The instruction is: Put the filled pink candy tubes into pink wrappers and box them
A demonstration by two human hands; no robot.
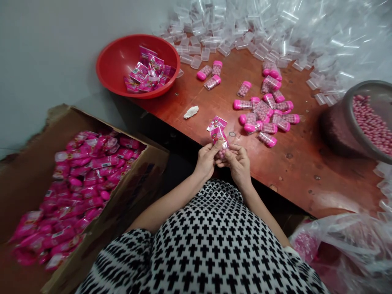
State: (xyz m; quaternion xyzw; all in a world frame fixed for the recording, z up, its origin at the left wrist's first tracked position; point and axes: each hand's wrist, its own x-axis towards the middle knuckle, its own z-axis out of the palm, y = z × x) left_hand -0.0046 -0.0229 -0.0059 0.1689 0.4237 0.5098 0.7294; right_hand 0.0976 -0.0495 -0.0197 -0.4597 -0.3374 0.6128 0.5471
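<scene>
My left hand (206, 160) and my right hand (239, 162) meet at the near edge of the red-brown table (306, 179). Both pinch a pink printed wrapper (218, 130) that stands up above the fingers. A small vial of pink candy balls sits partly inside it, between my fingertips. Several filled vials with pink caps (266, 116) lie loose on the table just beyond my right hand.
A red bowl (116, 67) with pink wrappers sits far left on the table. A cardboard box (143, 179) at my left holds many wrapped packs. Empty clear vials (245, 28) pile up at the back. A grey tub (349, 118) of pink candy balls stands right. Clear plastic bags (346, 241) lie lower right.
</scene>
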